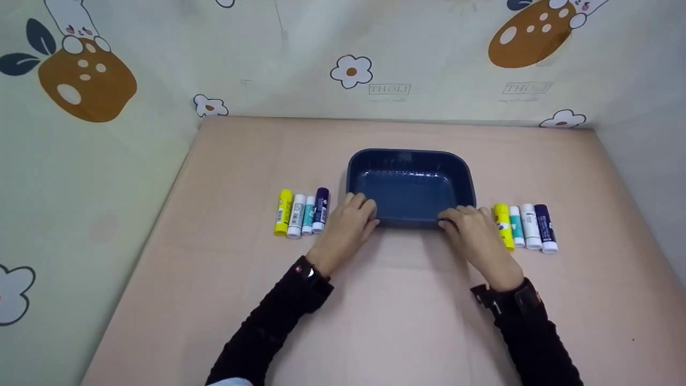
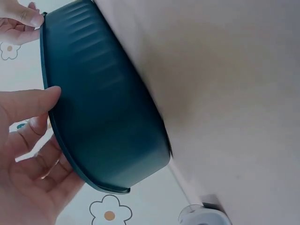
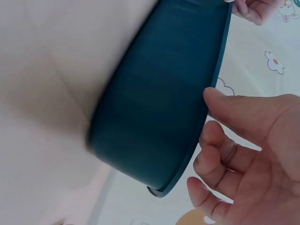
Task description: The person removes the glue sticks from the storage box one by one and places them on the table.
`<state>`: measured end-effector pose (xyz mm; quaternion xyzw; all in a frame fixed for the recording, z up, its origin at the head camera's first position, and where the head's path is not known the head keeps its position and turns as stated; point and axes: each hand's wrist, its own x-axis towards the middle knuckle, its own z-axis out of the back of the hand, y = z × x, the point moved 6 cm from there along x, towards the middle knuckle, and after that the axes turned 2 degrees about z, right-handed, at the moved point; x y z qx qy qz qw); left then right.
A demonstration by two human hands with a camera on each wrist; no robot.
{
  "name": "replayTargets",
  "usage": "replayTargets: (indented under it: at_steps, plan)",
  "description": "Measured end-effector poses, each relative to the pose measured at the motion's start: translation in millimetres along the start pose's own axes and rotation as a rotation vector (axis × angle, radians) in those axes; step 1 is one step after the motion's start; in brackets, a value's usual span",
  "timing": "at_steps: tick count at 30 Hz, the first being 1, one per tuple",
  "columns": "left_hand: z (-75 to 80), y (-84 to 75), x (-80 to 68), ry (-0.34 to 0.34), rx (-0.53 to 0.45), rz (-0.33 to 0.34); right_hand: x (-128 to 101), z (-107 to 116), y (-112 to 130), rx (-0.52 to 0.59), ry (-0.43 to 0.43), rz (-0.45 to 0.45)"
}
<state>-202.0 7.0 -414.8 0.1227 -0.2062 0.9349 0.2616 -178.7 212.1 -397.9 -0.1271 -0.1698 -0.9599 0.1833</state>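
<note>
A dark blue plastic tray point(image 1: 410, 155) sits on the pink table top, with nothing in it. My left hand point(image 1: 360, 213) is at its near left corner and my right hand point(image 1: 456, 219) at its near right corner. In the left wrist view the thumb point(image 2: 47, 96) touches the tray's point(image 2: 103, 103) rim while the other fingers hang loosely curled, away from its wall. In the right wrist view the thumb point(image 3: 225, 101) rests against the rim of the tray point(image 3: 164, 93) and the fingers point(image 3: 211, 159) stay relaxed beside it.
Several glue sticks point(image 1: 302, 213) lie side by side left of the tray, and several more point(image 1: 525, 227) lie right of it, close to my right hand. Patterned walls point(image 1: 353, 69) enclose the table at the back and both sides.
</note>
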Motion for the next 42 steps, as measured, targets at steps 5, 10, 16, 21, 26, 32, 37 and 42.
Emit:
replayTargets:
  at_steps: [5, 10, 16, 21, 26, 32, 37, 42]
  plan:
    - [2.9, 3.3, 0.5, -0.043, -0.007, 0.044, 0.2, -0.2, -3.3, 0.021, -0.029, -0.016]
    - [6.4, 5.0, 1.3, -0.059, -0.008, 0.084, 0.7, -1.8, -6.0, 0.038, 0.0, -0.03]
    - [6.0, 7.0, -0.4, -0.045, 0.059, 0.105, 1.7, -4.6, -7.6, 0.032, 0.038, -0.037]
    - [2.0, 8.5, -2.2, 0.017, 0.105, 0.114, 0.1, -6.7, -9.5, 0.034, 0.045, -0.033]
    - [-2.0, 11.0, -3.4, 0.068, 0.119, 0.13, -1.1, -9.6, -12.6, 0.071, 0.078, -0.066]
    - [-6.7, 13.3, -5.6, 0.162, 0.119, 0.147, -0.9, -11.2, -14.2, 0.074, 0.106, -0.071]
    - [-3.9, 11.6, -6.9, 0.147, 0.139, 0.123, -1.2, -9.2, -13.5, 0.053, 0.135, -0.069]
    - [5.0, 6.2, -7.0, 0.078, 0.163, 0.093, -1.8, -1.1, -12.1, 0.033, 0.168, -0.098]
